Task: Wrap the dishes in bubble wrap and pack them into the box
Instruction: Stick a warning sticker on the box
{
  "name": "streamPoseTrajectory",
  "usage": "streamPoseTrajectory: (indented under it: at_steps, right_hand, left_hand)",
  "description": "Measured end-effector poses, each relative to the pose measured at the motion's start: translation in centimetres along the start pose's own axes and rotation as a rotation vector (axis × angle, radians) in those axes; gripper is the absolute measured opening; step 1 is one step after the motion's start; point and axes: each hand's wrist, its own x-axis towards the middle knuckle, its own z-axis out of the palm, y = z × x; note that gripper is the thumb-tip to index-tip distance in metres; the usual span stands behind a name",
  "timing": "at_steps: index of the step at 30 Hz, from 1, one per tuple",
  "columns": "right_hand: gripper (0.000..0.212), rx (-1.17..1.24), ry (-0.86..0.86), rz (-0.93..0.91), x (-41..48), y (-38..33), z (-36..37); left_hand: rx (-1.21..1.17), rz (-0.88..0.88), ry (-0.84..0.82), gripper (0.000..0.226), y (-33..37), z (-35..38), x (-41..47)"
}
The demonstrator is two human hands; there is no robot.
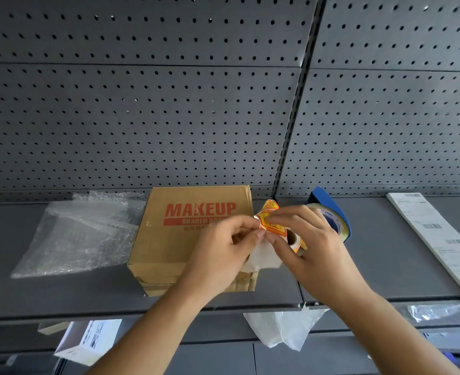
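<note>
A: Where does the box sit?

B: On the grey shelf, closed, against the pegboard, with "MAKEUP" in red on its top. The bubble wrap lies flat on the same shelf, just beside the box on its left.

A: And the person's 2 hands?

B: Both are raised in front of the box's right corner. The left hand pinches the loose, crumpled tape strip, orange and yellow, between thumb and forefinger; the other fingers are curled in. The right hand grips the tape roll, thumb and fingers bent round it, fingertips also touching the strip.

A: Anything under them?

B: A white scrap shows below the fingers; what it is cannot be told.

A: And nearby?

B: A blue tape roll stands behind the right hand. A long white printed sheet lies further right. A white plastic bag hangs below the shelf edge.
</note>
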Motion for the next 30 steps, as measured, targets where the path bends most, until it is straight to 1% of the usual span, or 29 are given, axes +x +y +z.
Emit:
streamPoseTrajectory:
  at_steps: [3,7,13,17,20,23,27,30]
  right_hand:
    - [0.027,-0.004,-0.017,0.012,0.1,0.1,0.0]
    - [0.033,-0.046,-0.009,0.005,0.2,-0.2,0.0]
    - [0.024,-0.096,0.044,-0.033,0.2,-0.4,0.3]
    - [0.022,-0.103,0.049,-0.029,0.3,-0.6,0.1]
    - [0.025,-0.043,0.057,0.053,0.6,-0.7,-0.2]
    - [0.014,0.061,0.058,0.179,1.2,-0.3,-1.0]
    - [0.019,0.154,0.088,0.371,2.3,0.5,-2.7]
    - [0.020,0.141,0.130,0.445,3.0,1.2,-3.9]
  left_hand:
    - [-0.019,-0.033,-0.015,0.013,-0.3,-0.1,-0.1]
    - [0.019,-0.033,-0.041,0.018,-0.7,-0.3,0.0]
    - [0.040,0.011,0.005,0.017,-0.4,-0.2,0.0]
    - [0.035,0.009,-0.016,0.016,-0.5,-0.1,-0.2]
    - [0.078,0.029,-0.020,0.016,-0.7,0.0,-0.3]
    - [0.084,0.032,-0.033,0.017,-0.5,0.0,-0.3]
    - [0.106,0.031,-0.039,0.018,0.0,-0.1,-0.4]
    - [0.159,0.051,-0.030,0.019,0.3,-0.2,-0.6]
